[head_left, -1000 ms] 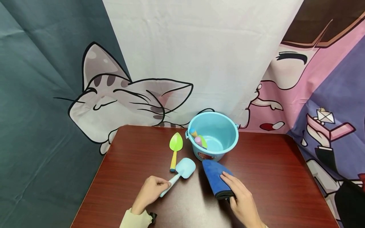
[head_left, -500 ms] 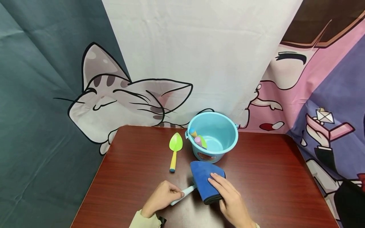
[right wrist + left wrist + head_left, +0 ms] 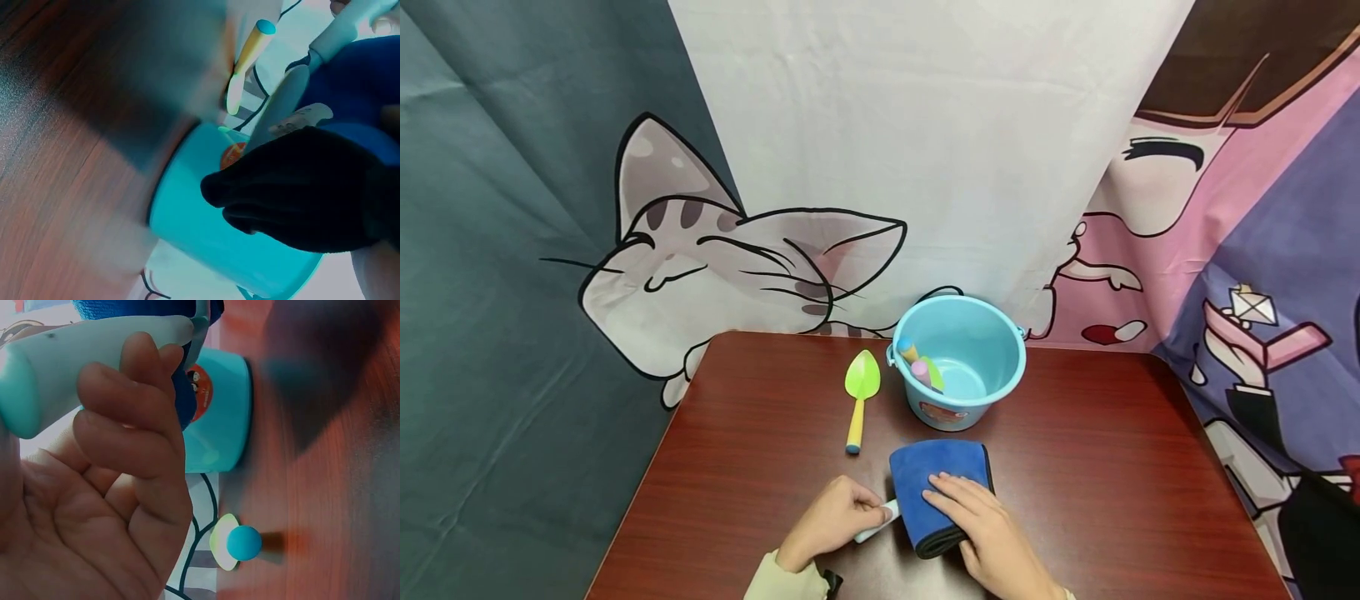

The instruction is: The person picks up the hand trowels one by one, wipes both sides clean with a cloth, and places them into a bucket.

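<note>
Between thumb and fingers, my left hand (image 3: pixel 835 518) grips the pale handle of a light blue toy shovel (image 3: pixel 880 523), seen close up in the left wrist view as a pale grip (image 3: pixel 94 347). A folded blue cloth (image 3: pixel 925 479) with black edging covers the shovel's blade in the head view. My right hand (image 3: pixel 992 533) holds that cloth, fingers spread over its top and thumb at the near edge. From below, the right wrist view shows part of the pale blade (image 3: pixel 278 103) beside the cloth's dark edging (image 3: pixel 300 194).
Behind the cloth stands a light blue bucket (image 3: pixel 981 404) with several small colourful toys inside. A green trowel (image 3: pixel 862 375) with a yellow handle lies left of it on the brown table (image 3: pixel 737 467). Printed curtains (image 3: pixel 925 150) hang behind the table.
The cloth in my right hand has moved left and nearer to me, over the shovel's blade. My left hand has brought the shovel slightly right and nearer. Bucket and trowel stay put.
</note>
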`<state>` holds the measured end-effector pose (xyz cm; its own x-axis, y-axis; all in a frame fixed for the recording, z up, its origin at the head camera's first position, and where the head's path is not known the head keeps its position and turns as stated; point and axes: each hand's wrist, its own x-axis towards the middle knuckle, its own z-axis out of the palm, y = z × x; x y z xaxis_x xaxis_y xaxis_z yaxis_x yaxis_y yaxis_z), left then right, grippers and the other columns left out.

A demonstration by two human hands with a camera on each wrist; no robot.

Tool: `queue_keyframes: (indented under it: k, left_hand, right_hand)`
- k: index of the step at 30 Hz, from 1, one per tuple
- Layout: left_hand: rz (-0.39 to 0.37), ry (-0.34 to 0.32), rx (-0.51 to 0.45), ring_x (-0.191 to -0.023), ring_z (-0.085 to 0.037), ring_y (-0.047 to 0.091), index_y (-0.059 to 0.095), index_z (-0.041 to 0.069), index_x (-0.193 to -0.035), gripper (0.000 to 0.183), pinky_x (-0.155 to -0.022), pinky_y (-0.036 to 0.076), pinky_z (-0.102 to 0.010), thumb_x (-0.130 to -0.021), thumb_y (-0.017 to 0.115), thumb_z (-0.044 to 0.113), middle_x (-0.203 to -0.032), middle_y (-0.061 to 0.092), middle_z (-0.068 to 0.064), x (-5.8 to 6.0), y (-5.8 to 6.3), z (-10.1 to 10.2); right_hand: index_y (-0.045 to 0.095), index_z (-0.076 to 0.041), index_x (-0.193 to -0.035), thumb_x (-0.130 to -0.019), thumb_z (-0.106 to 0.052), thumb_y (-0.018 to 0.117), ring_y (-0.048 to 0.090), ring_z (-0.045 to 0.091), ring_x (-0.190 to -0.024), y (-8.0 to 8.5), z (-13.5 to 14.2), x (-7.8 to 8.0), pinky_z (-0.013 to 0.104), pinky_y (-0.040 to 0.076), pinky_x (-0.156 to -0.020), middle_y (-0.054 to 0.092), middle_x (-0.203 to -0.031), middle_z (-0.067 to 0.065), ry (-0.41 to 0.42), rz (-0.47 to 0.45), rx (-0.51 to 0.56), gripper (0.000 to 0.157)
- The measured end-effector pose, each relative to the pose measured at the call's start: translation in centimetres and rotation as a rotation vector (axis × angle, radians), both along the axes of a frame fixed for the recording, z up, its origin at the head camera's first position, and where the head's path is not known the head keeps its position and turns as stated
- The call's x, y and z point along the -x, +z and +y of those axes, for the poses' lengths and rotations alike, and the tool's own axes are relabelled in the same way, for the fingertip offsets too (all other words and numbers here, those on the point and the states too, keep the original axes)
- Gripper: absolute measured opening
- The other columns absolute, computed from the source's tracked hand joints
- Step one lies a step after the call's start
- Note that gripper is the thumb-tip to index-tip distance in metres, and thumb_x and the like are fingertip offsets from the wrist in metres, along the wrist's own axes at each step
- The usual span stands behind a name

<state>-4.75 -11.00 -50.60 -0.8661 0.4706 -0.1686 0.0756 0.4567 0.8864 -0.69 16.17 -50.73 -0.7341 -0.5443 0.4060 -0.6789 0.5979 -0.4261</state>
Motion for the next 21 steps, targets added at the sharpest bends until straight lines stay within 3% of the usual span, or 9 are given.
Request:
queue_keyframes:
  k: [5, 8, 12, 21]
  left_hand:
    - [-0.015, -0.016, -0.016, -0.045, 0.0, 0.043, 0.076, 0.016, -0.071, 0.02, -0.047, 0.033, -0.018, -0.089, 0.073, 0.025, -0.054, 0.055, 0.014, 0.1, 0.3, 0.0]
    - [-0.025, -0.021, -0.026, -0.046, 0.0, 0.044, 0.077, 0.015, -0.073, 0.019, -0.046, 0.034, -0.018, -0.088, 0.074, 0.025, -0.055, 0.057, 0.014, 0.1, 0.4, -0.1]
    - [-0.026, -0.026, -0.029, -0.047, 0.0, 0.048, 0.079, 0.016, -0.078, 0.013, -0.046, 0.037, -0.018, -0.088, 0.074, 0.024, -0.059, 0.063, 0.014, 0.1, 0.3, -0.2]
    - [-0.044, -0.019, -0.024, -0.051, -0.003, 0.053, 0.081, 0.014, -0.088, 0.011, -0.047, 0.039, -0.019, -0.088, 0.074, 0.024, -0.064, 0.066, 0.013, 0.2, 0.3, -0.4]
  right_hand:
    - [0.055, -0.024, -0.145, -0.067, 0.011, 0.069, 0.047, 0.023, -0.138, -0.3, 0.0, 0.1, 0.032, 0.022, -0.116, 0.051, -0.149, -0.002, 0.016, -0.084, -0.122, 0.087]
    - [0.056, -0.022, -0.144, -0.067, 0.011, 0.069, 0.047, 0.023, -0.138, -0.4, 0.0, 0.1, 0.042, 0.03, -0.113, 0.051, -0.149, -0.001, 0.004, -0.118, -0.142, 0.085]
    - [0.061, -0.017, -0.139, -0.064, 0.016, 0.065, 0.051, 0.024, -0.135, -0.6, -0.1, 0.3, 0.048, 0.038, -0.109, 0.056, -0.144, 0.002, -0.043, -0.098, -0.126, 0.082]
    - [0.068, -0.007, -0.128, -0.062, 0.02, 0.056, 0.057, 0.026, -0.128, -1.2, 0.2, 0.5, 0.048, 0.039, -0.106, 0.063, -0.135, 0.007, -0.156, -0.013, -0.124, 0.072]
